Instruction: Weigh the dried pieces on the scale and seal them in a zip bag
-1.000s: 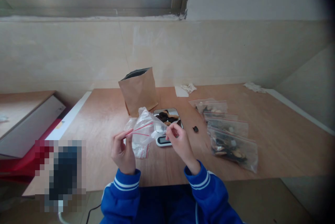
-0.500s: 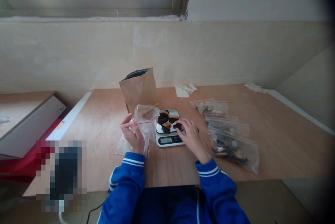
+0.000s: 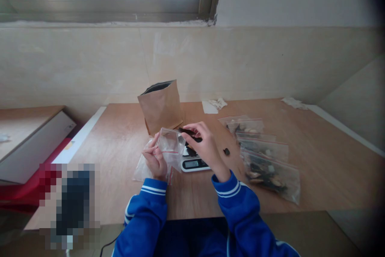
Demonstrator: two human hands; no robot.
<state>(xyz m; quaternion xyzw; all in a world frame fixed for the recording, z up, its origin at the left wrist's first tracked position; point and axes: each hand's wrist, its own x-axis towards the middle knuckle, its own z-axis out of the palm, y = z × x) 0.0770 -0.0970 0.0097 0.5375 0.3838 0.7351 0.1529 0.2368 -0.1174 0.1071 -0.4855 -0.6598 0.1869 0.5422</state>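
Wooden bench (image 3: 120,136) under window: left hand (image 3: 155,160), grip holding open clear bag (image 3: 170,144); right hand (image 3: 203,146), grip pinching dark pieces (image 3: 188,132) above scale (image 3: 194,163).

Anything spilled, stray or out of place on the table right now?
One dark piece lies loose on the table, right of the scale, beside the filled bags rather than in one. Two crumpled paper scraps sit near the wall. Otherwise nothing stands out.
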